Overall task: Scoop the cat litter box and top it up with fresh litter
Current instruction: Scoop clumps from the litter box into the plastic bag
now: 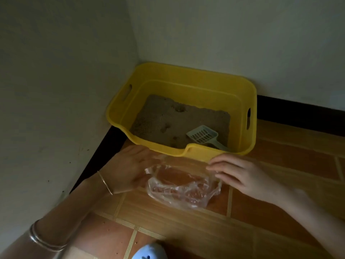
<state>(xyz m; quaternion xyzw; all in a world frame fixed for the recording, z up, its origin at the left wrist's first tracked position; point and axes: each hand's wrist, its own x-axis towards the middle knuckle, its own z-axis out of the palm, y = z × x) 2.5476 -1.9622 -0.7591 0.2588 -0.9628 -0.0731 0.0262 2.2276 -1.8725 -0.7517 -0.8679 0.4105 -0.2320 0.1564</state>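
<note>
A yellow litter box (248, 94) stands in the corner of the room, holding grey-brown litter (168, 120) with a few dents. A pale slotted scoop (204, 136) lies in the box at its front right, handle against the front wall. On the floor just in front of the box lies a clear plastic bag (179, 187) with its mouth spread wide. My left hand (128, 165) grips the bag's left edge. My right hand (237, 171) pinches the bag's right edge, fingers curled.
White walls (56, 90) close in behind and to the left, with a dark skirting board (298, 109) along the base. The floor is orange-brown tile (280, 202). A light blue slipper (149, 252) shows at the bottom edge. Small crumbs dot the floor near it.
</note>
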